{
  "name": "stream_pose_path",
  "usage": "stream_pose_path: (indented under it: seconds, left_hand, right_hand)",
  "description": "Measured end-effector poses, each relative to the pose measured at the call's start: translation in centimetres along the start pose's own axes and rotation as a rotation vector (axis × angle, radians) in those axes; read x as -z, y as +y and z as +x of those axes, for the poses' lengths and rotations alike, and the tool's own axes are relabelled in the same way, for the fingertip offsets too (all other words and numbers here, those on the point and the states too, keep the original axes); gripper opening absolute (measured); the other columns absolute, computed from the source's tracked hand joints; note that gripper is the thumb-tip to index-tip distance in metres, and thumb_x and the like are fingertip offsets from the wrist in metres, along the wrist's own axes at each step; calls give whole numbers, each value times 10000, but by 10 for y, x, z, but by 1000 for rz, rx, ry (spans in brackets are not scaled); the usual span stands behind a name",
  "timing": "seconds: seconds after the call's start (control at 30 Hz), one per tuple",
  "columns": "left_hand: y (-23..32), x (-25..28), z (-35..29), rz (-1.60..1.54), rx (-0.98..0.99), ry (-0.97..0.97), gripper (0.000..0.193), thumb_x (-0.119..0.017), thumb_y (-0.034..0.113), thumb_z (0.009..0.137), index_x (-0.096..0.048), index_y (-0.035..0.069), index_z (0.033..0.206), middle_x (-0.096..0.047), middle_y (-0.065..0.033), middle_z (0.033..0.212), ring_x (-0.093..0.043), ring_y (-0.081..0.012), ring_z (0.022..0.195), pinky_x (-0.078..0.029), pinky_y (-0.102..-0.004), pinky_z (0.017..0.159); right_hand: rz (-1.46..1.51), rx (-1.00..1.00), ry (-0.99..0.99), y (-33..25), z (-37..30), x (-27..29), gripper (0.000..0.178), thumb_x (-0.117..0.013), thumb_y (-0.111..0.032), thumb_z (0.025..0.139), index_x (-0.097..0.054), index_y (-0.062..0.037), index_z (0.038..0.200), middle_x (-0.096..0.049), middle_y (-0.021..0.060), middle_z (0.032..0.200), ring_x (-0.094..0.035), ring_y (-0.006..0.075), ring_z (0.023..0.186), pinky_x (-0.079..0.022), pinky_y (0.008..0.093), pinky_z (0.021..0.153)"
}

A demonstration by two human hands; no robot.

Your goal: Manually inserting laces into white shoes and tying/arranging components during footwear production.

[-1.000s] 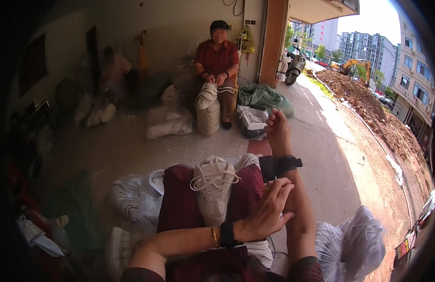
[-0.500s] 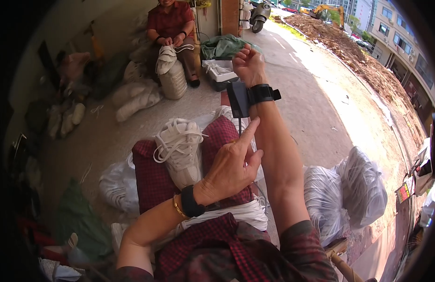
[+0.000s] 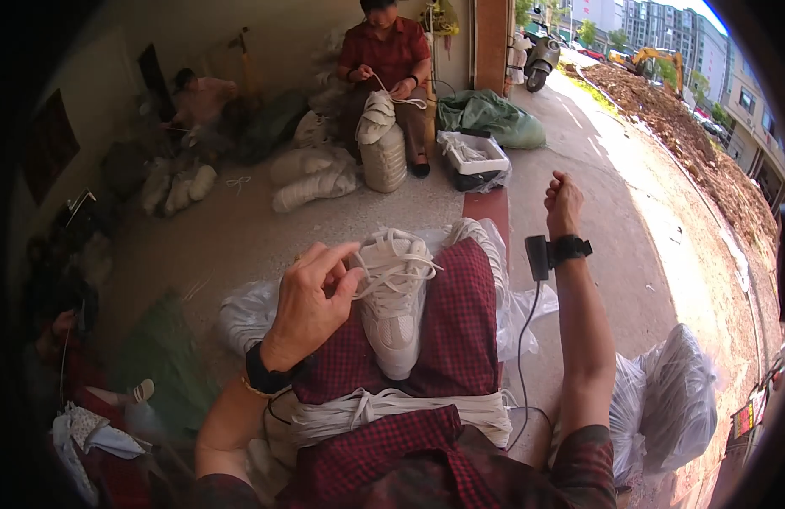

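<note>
A white sneaker [image 3: 391, 327] with loose white laces rests toe toward me on my lap, over a dark red checked cloth [image 3: 460, 305]. My left hand [image 3: 312, 293] hovers at the sneaker's upper left, thumb and forefinger apart beside its laces; no grip shows. Out to the right, away from the sneaker, my right hand [image 3: 564, 204] is held up with curled fingers and nothing visible in it. Its wrist carries a black strap with a small black box [image 3: 536, 258], from which a cable hangs. A bundle of white laces [image 3: 401, 416] lies across my lap.
Ahead, a seated person [image 3: 385, 64] handles laces over a stack of shoe parts [image 3: 382, 153]. A white foam box [image 3: 475, 157] and a green sack [image 3: 494, 119] stand nearby. Plastic-wrapped bundles [image 3: 676, 399] sit at right. Another person's hand [image 3: 63, 322] shows at far left.
My left hand has left my right wrist and moved left to the sneaker. My right arm has swung outward to the right. The view has turned left.
</note>
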State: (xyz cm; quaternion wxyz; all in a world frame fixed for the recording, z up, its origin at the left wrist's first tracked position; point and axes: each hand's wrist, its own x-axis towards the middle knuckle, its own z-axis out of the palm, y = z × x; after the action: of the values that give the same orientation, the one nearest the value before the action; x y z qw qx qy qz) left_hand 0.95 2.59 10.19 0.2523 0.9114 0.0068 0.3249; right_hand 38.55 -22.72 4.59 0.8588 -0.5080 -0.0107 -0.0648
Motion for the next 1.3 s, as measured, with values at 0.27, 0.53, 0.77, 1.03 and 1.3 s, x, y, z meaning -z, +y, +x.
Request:
stream_pose_path:
  seconds: [0.27, 0.53, 0.77, 1.03, 1.3]
  left_hand:
    - [-127, -21, -56, -214, 611, -2, 692, -628, 550, 923, -589, -21, 1311, -659, -179, 1012, -632, -264, 925, -497, -373, 843]
    - [-90, -14, -70, -111, 477, -44, 772, -787, 331, 808, -473, -57, 1398, -524, -277, 1285, -539, -398, 1194, -447, -435, 1031]
    - [-74, -21, -83, -9, 407, 20, 857, -824, 289, 779, -405, -61, 1439, -487, -265, 1340, -467, -402, 1280, -389, -440, 1095]
    - [-80, -22, -73, -20, 381, 60, 836, -796, 249, 805, -385, 0, 1488, -482, -239, 1383, -499, -371, 1268, -438, -438, 1028]
    - [-88, -15, -74, -108, 403, -18, 850, -785, 351, 822, -392, 17, 1498, -491, -234, 1402, -485, -370, 1308, -404, -437, 1081]
  right_hand:
    - [-894, 468, 110, 90, 0, 37, 403, -446, -285, 1004, -698, 1, 871, -679, 198, 748, -660, 329, 688, -487, 438, 670]
    - [-921, 629, 123, 87, 21, -84, 376, -428, -273, 1018, -662, 1, 908, -680, 254, 857, -647, 450, 838, -480, 522, 737]
    - [-815, 688, -38, 122, -6, -132, 355, -445, -309, 1029, -620, -30, 895, -672, 241, 816, -652, 455, 779, -483, 538, 695]
    - [-728, 795, -226, 83, -69, -141, 300, -491, -212, 1028, -607, -12, 837, -634, 197, 713, -626, 404, 650, -465, 447, 599]
    - [-765, 456, -1252, 30, -107, -132, 340, -578, -318, 1000, -705, -3, 969, -668, 103, 721, -633, 216, 637, -494, 363, 610]
